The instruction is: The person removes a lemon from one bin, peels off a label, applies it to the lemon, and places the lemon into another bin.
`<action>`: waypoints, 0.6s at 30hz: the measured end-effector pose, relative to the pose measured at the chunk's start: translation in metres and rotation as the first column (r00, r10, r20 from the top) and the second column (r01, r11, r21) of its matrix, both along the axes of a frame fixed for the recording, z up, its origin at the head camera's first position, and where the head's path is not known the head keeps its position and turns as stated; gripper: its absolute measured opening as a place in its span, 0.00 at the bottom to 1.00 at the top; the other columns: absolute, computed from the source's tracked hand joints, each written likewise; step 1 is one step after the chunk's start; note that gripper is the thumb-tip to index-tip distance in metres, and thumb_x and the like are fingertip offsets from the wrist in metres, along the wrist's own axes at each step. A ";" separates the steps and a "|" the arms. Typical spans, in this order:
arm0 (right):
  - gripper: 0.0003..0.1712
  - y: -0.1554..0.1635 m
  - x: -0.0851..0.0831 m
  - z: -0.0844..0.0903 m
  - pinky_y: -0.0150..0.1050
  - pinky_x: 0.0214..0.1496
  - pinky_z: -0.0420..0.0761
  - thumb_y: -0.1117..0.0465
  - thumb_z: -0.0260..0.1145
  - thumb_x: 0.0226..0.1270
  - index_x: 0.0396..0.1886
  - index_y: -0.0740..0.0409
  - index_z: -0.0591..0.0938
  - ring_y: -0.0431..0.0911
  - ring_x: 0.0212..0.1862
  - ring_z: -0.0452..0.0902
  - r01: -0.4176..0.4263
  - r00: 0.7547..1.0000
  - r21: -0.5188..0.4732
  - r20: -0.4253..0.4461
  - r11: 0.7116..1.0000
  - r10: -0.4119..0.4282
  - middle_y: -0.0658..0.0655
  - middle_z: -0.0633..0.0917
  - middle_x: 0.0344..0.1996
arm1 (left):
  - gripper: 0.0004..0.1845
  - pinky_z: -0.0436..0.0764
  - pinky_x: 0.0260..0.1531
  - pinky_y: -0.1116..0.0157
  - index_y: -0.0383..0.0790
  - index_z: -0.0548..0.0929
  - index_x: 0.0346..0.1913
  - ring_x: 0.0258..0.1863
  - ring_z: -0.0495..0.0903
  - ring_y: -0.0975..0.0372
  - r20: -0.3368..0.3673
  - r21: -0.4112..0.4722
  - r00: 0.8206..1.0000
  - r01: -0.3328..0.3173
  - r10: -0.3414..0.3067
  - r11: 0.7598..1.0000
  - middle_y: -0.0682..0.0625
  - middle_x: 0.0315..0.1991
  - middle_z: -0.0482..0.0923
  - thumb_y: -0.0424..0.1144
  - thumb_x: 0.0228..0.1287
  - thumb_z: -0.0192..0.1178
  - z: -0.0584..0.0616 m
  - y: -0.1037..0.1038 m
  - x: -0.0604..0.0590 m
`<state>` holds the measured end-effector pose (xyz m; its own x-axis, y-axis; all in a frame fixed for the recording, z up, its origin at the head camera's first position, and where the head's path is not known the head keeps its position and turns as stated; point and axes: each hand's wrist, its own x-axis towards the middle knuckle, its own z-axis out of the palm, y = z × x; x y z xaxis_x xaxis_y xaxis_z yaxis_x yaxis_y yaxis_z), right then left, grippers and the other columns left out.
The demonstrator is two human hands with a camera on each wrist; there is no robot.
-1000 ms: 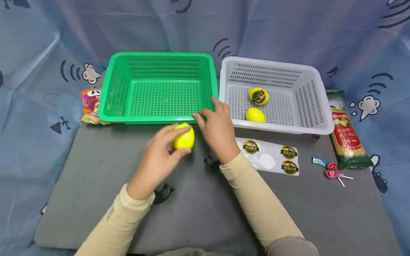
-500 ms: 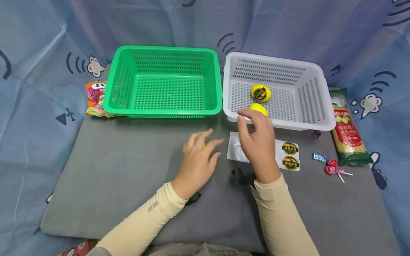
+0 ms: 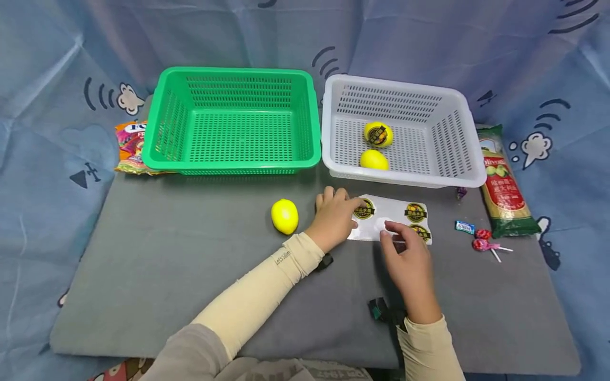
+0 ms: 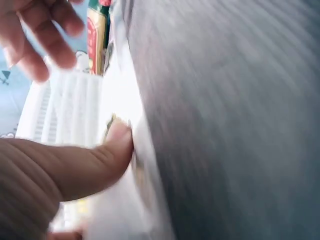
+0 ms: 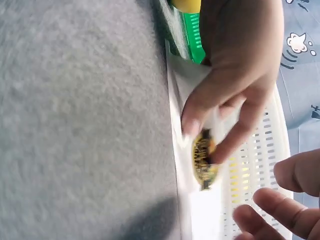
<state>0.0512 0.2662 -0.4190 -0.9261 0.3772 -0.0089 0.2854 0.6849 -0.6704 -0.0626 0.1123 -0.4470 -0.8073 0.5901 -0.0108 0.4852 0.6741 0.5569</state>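
A sheet of round black-and-gold stickers (image 3: 395, 203) lies on the grey table. My left hand (image 3: 333, 219) rests on its left end, index finger and thumb touching beside the upper-left sticker (image 5: 204, 160). Above the sheet's front edge hovers my right hand (image 3: 411, 262), fingers loosely bent with nothing between them; the left wrist view shows its fingers (image 4: 62, 50) apart from the paper. To the left of my left hand a yellow lemon (image 3: 285, 216) sits on the table. Two more lemons are in the white basket (image 3: 410, 180): a stickered one (image 3: 378, 134) and a plain one (image 3: 374, 160).
A green basket (image 3: 233, 165) stands at the back left, beside the white one. An orange candy bag (image 3: 131, 148) is partly behind it. On the right lie a red-and-green pasta-like bag (image 3: 507, 185), a small blue-wrapped candy (image 3: 464, 227) and red lollipops (image 3: 483, 244).
My left hand has set the lemon down on the table and moved right onto the sticker sheet. My right hand has moved from the green basket's front edge to the right, above the sheet's front.
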 end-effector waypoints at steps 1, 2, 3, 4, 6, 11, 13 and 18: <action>0.20 -0.001 0.000 -0.001 0.54 0.51 0.78 0.57 0.65 0.79 0.63 0.61 0.85 0.58 0.48 0.81 -0.006 1.000 0.013 -0.002 1.000 0.006 0.65 0.84 0.53 | 0.24 0.69 0.48 0.63 0.55 0.84 0.67 0.49 0.69 0.55 0.055 0.064 0.998 0.011 -0.014 0.998 0.49 0.48 0.74 0.36 0.71 0.71 0.000 -0.005 0.000; 0.19 -0.002 -0.001 -0.001 0.52 0.49 0.77 0.57 0.66 0.78 0.63 0.61 0.85 0.57 0.47 0.79 -0.012 1.000 0.021 -0.007 1.000 0.012 0.64 0.84 0.52 | 0.25 0.71 0.49 0.65 0.53 0.84 0.68 0.50 0.72 0.56 0.118 0.132 0.992 0.018 -0.034 0.991 0.49 0.49 0.76 0.32 0.70 0.69 0.001 -0.011 0.001; 0.19 -0.004 -0.002 -0.001 0.51 0.47 0.76 0.57 0.66 0.78 0.63 0.61 0.85 0.55 0.46 0.78 -0.022 1.000 0.032 -0.014 0.999 0.022 0.63 0.83 0.51 | 0.26 0.73 0.51 0.67 0.50 0.84 0.68 0.52 0.74 0.56 0.186 0.206 0.981 0.017 -0.057 0.978 0.49 0.52 0.77 0.28 0.70 0.67 0.002 -0.017 0.002; 0.19 -0.005 -0.002 -0.001 0.48 0.46 0.74 0.58 0.67 0.78 0.63 0.61 0.85 0.54 0.44 0.76 -0.031 0.999 0.038 -0.024 0.999 0.032 0.63 0.83 0.50 | 0.28 0.75 0.53 0.68 0.48 0.83 0.69 0.55 0.76 0.57 0.256 0.276 0.964 0.003 -0.077 0.961 0.49 0.56 0.79 0.24 0.69 0.65 0.002 -0.023 0.003; 0.19 -0.010 -0.003 0.001 0.43 0.44 0.74 0.59 0.68 0.77 0.62 0.61 0.86 0.52 0.42 0.75 -0.055 0.998 0.049 -0.036 0.997 0.057 0.61 0.83 0.47 | 0.31 0.76 0.60 0.65 0.45 0.81 0.72 0.65 0.76 0.58 0.384 0.389 0.916 -0.049 -0.114 0.920 0.49 0.65 0.79 0.20 0.68 0.63 0.004 -0.037 0.010; 0.18 -0.024 -0.002 0.003 0.30 0.39 0.73 0.59 0.70 0.75 0.60 0.60 0.88 0.48 0.39 0.75 -0.100 0.995 -0.017 -0.020 0.995 0.099 0.58 0.83 0.44 | 0.34 0.72 0.68 0.61 0.40 0.78 0.74 0.74 0.69 0.61 0.530 0.561 0.828 -0.180 -0.183 0.808 0.51 0.73 0.75 0.17 0.66 0.62 0.006 -0.063 0.031; 0.17 -0.029 -0.002 0.003 0.28 0.38 0.72 0.59 0.71 0.75 0.59 0.60 0.89 0.47 0.39 0.75 -0.091 0.996 -0.068 0.002 0.994 0.092 0.58 0.83 0.43 | 0.33 0.72 0.68 0.61 0.39 0.78 0.73 0.74 0.69 0.61 0.528 0.609 0.823 -0.195 -0.209 0.769 0.50 0.73 0.76 0.16 0.66 0.61 0.005 -0.069 0.036; 0.14 -0.034 -0.008 0.004 0.29 0.34 0.73 0.58 0.74 0.72 0.51 0.62 0.90 0.43 0.35 0.75 -0.024 0.999 -0.181 0.024 0.983 0.028 0.55 0.84 0.36 | 0.33 0.72 0.67 0.61 0.40 0.78 0.74 0.73 0.71 0.62 0.481 0.644 0.850 -0.175 -0.217 0.744 0.50 0.72 0.76 0.17 0.67 0.62 0.005 -0.073 0.039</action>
